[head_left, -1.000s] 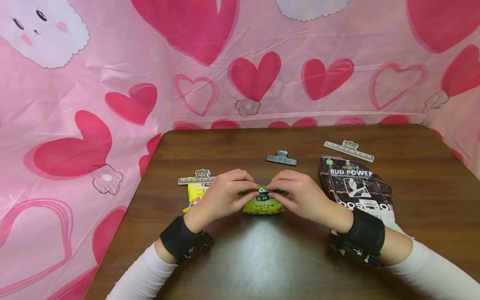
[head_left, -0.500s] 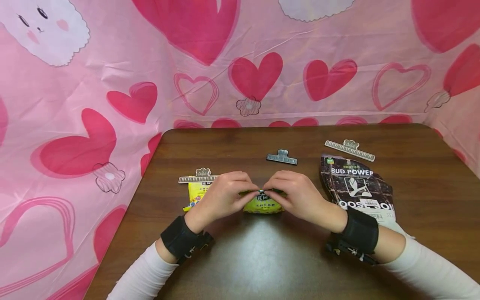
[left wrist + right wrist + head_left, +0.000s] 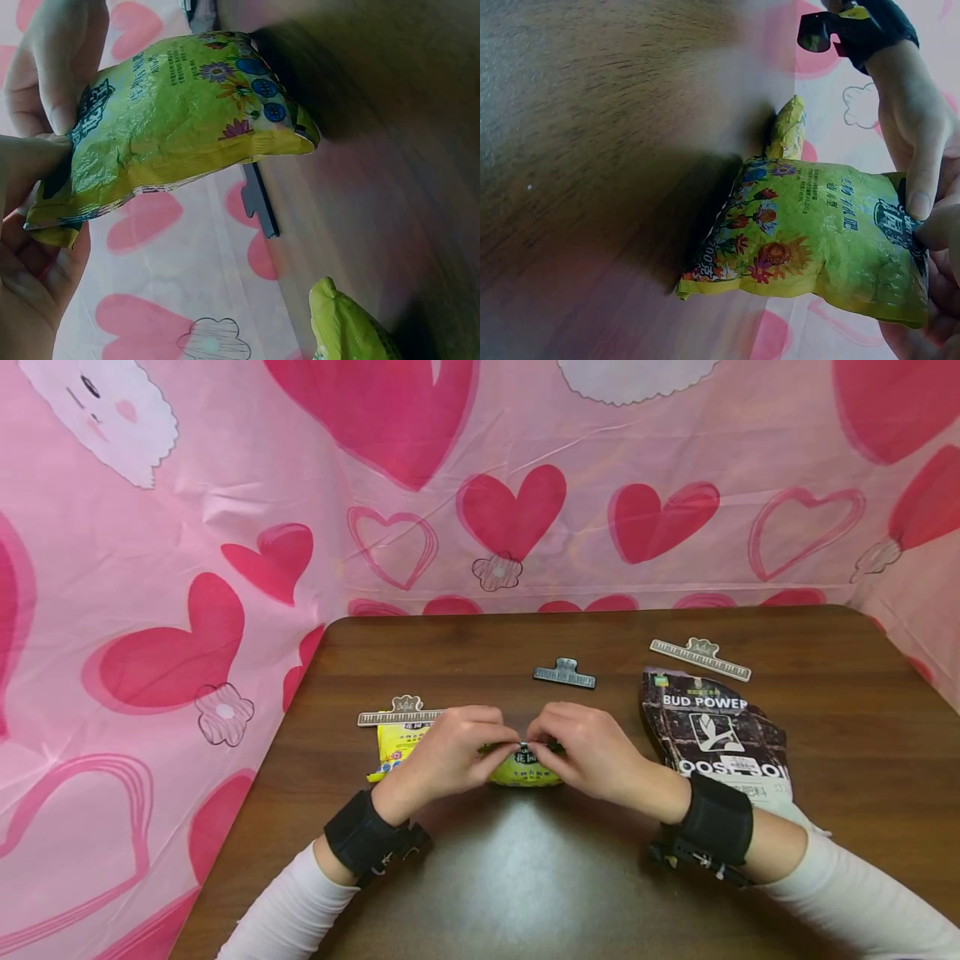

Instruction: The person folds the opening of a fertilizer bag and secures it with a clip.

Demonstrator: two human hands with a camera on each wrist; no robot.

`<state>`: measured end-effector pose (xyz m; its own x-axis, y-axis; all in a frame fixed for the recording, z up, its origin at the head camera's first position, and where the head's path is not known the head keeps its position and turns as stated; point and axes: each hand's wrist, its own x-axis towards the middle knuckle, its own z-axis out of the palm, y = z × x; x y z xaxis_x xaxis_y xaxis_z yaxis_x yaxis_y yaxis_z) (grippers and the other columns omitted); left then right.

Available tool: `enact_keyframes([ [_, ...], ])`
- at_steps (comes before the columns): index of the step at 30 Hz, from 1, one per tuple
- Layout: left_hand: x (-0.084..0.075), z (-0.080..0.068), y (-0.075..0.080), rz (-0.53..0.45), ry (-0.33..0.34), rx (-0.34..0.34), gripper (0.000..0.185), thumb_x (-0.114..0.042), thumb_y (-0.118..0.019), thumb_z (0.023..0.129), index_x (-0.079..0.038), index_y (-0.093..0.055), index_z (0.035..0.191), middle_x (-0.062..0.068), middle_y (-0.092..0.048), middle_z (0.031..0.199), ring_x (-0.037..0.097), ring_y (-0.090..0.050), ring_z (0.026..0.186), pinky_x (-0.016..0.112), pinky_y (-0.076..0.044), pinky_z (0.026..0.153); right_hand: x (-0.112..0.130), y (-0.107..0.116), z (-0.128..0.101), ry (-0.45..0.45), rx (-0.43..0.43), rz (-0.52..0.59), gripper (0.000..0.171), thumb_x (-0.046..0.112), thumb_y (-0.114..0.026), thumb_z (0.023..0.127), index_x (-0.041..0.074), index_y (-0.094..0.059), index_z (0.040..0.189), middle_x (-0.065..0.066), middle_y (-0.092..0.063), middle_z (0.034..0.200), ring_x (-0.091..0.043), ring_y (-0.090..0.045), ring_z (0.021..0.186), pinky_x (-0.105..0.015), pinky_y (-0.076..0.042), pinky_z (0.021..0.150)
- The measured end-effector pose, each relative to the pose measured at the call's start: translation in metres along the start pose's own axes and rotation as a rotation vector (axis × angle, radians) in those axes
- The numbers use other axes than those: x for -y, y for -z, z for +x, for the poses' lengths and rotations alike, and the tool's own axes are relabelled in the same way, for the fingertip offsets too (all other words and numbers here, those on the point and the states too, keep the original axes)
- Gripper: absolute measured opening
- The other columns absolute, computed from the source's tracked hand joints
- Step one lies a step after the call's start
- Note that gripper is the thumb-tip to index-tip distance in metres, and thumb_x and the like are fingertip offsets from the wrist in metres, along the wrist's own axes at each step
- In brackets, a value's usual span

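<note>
Green packet's (image 3: 522,771) top, behind fingers (image 3: 501,737)

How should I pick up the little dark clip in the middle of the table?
Take the dark clip by its small raised tab, the bump on its far edge, pinching from above. The long toothed bar lies flat on the table, so the tab seems the only part that sticks up. Nothing stands close around it, so coming straight down looks easiest.

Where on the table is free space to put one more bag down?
Free: the near strip of the table between the two forearms, and the far band behind the dark clip. Crowded: the middle row, with the yellow-green packet, the clipped yellow bag and the black bag.
</note>
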<state>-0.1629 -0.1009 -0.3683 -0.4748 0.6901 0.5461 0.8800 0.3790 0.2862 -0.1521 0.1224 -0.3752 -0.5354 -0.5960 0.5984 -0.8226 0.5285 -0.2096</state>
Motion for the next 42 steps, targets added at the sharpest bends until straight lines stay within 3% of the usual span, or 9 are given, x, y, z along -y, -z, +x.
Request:
enact_keyframes([
  [6,0.000,0.000,-0.001,-0.012,-0.002,0.005,0.010,-0.012,-0.080,0.083,-0.009,-0.079,0.092,-0.003,-0.061,0.071,0.004,-0.047,0.062,0.013,-0.038,0.057,-0.001,0.001,0.000,0.003,0.026,0.005,0.006,0.015,-0.074,0.087,0.015,-0.068,0.089,0.006,-0.064,0.082,-0.006,-0.058,0.074,-0.028,-0.051,0.065],
  [16,0.001,-0.001,0.000,-0.016,-0.018,0.014,0.009,-0.011,-0.079,0.084,-0.009,-0.079,0.092,-0.003,-0.063,0.074,0.004,-0.050,0.064,0.013,-0.042,0.059,-0.006,0.006,-0.004,0.009,0.018,0.116,0.005,0.014,-0.076,0.086,0.015,-0.072,0.090,0.007,-0.068,0.084,-0.003,-0.061,0.076,-0.023,-0.052,0.066],
  [28,0.001,-0.001,0.001,-0.018,-0.013,0.017,0.010,-0.011,-0.080,0.083,-0.008,-0.079,0.092,-0.003,-0.062,0.073,0.004,-0.049,0.064,0.012,-0.042,0.059,-0.015,0.014,-0.012,0.010,0.032,0.125,0.007,0.011,-0.077,0.085,0.016,-0.073,0.088,0.009,-0.068,0.082,-0.002,-0.062,0.075,-0.023,-0.052,0.066],
  [35,0.002,-0.001,0.000,-0.021,-0.034,0.013,0.006,-0.009,-0.078,0.084,-0.008,-0.078,0.091,-0.003,-0.060,0.072,0.003,-0.049,0.063,0.012,-0.041,0.058,-0.016,0.009,-0.012,0.036,0.005,0.131,0.003,0.012,-0.072,0.090,0.014,-0.073,0.088,0.006,-0.069,0.082,-0.004,-0.063,0.075,-0.023,-0.052,0.067],
  [42,0.005,-0.003,0.002,-0.046,-0.021,0.019,0.010,-0.009,-0.079,0.083,-0.008,-0.079,0.093,-0.002,-0.061,0.074,0.004,-0.051,0.065,0.012,-0.043,0.060,-0.017,0.010,-0.010,0.042,-0.004,0.140,0.009,0.007,-0.079,0.081,0.013,-0.074,0.087,0.006,-0.070,0.080,-0.003,-0.064,0.074,-0.020,-0.052,0.066],
])
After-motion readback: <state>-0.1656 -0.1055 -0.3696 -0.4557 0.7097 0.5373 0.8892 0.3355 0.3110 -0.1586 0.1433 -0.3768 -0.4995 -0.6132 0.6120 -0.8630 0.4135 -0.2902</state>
